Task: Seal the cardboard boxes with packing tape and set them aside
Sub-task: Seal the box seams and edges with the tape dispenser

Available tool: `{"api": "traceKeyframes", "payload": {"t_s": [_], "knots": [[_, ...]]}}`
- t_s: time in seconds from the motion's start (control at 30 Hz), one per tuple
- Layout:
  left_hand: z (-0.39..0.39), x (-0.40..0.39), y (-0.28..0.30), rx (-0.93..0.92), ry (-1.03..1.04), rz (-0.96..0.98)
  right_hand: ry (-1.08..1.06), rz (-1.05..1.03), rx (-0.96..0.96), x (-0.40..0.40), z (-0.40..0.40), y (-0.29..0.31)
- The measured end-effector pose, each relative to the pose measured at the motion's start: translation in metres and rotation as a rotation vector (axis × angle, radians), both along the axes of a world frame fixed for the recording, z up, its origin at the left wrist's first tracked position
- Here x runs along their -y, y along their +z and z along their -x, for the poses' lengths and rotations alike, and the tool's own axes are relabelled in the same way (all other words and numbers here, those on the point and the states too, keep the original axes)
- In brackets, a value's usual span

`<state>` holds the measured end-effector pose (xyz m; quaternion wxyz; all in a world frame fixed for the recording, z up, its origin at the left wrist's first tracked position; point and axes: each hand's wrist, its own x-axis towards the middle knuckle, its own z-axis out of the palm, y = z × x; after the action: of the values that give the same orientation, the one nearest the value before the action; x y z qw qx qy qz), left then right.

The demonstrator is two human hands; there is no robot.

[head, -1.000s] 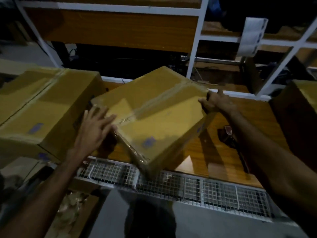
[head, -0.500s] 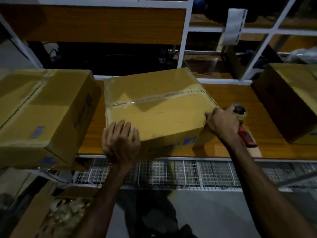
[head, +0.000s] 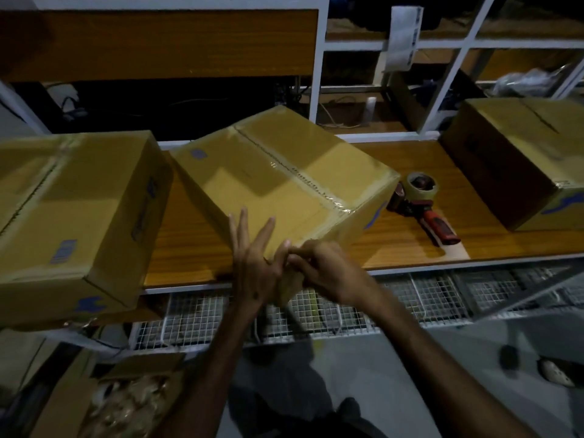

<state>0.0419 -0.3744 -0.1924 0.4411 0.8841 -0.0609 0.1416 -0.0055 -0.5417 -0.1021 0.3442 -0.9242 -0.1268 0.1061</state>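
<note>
Cardboard box (head: 278,184), taped along its top seam, lay skewed at the centre of the wooden worktop (head: 407,245), its near corner at the front edge. Clear tape ran across the lid and down the near-right face.

Left hand (head: 252,270) stood at 6 o'clock from the box's centre, fingers straight and spread, fingertips against the near corner; its grip was open and held nothing. Right hand (head: 319,267) sat just beside it on the 3 o'clock side, fingers curled and touching the left hand at that corner. Whether this grip pinched a tape end or the cardboard edge could not be told; the area was dark and blurred.

Tape dispenser (head: 420,200), red-handled with a roll of clear tape, lay on the worktop at 3 o'clock from the box, just beside its right end and free of both hands.

Second box (head: 79,213) sat at 9 o'clock, just beside the centre box and overhanging the front edge. Third box (head: 521,156) sat at 2 o'clock, well apart. Wire mesh rack (head: 316,311) ran below the worktop front. White shelving frame (head: 319,58) stood at 12 o'clock.
</note>
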Motion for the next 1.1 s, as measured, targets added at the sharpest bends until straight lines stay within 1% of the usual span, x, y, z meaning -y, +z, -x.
{"api": "traceKeyframes", "payload": {"t_s": [0.03, 0.1, 0.13, 0.2, 0.23, 0.27, 0.33, 0.37, 0.47, 0.57, 0.7, 0.77, 0.83, 0.93, 1.0, 1.03, 1.1], "knots": [[0.011, 0.001, -0.001, 0.008, -0.004, 0.004, -0.005, -0.051, -0.013, 0.01, -0.009, 0.002], [0.028, 0.004, -0.003, -0.001, -0.024, -0.019, -0.127, -0.028, 0.095, 0.039, -0.038, 0.003], [0.033, 0.005, -0.004, -0.01, -0.032, -0.032, -0.209, 0.037, 0.174, 0.057, -0.057, 0.004], [0.038, 0.005, -0.007, -0.009, -0.039, -0.023, -0.342, 0.28, 0.295, 0.093, -0.095, 0.006], [0.037, 0.003, -0.009, -0.005, -0.046, -0.003, -0.392, 0.396, 0.293, 0.109, -0.111, 0.008], [0.034, -0.001, -0.01, -0.01, -0.055, 0.021, -0.436, 0.454, 0.24, 0.123, -0.124, 0.009], [0.026, -0.011, -0.012, -0.035, -0.094, 0.067, -0.492, 0.405, 0.114, 0.138, -0.135, 0.003], [0.021, -0.018, -0.011, -0.036, -0.121, 0.084, -0.506, 0.377, 0.1, 0.139, -0.134, 0.0], [0.001, -0.041, -0.006, -0.007, -0.176, 0.113, -0.585, 0.415, 0.181, 0.133, -0.115, -0.015], [-0.024, -0.058, 0.002, -0.028, -0.165, 0.109, -0.669, 0.451, 0.254, 0.121, -0.088, -0.027], [-0.048, -0.053, 0.008, -0.016, -0.119, 0.09, -0.729, 0.384, 0.283, 0.119, -0.067, -0.041], [-0.054, -0.043, 0.009, 0.003, -0.037, 0.012, -0.706, 0.295, 0.332, 0.13, -0.065, -0.047], [-0.053, -0.031, 0.013, 0.017, 0.046, -0.15, -0.696, 0.145, 0.371, 0.146, -0.065, -0.049], [-0.047, -0.008, 0.021, 0.044, 0.049, -0.378, -0.67, -0.049, 0.349, 0.182, -0.068, -0.059], [-0.045, 0.011, 0.026, 0.082, 0.009, -0.528, -0.65, -0.059, 0.348, 0.215, -0.076, -0.076], [-0.045, 0.024, 0.029, 0.094, -0.024, -0.581, -0.661, -0.026, 0.334, 0.238, -0.083, -0.089], [-0.045, 0.046, 0.032, 0.093, -0.11, -0.625, -0.677, 0.079, 0.256, 0.272, -0.097, -0.115]]}}
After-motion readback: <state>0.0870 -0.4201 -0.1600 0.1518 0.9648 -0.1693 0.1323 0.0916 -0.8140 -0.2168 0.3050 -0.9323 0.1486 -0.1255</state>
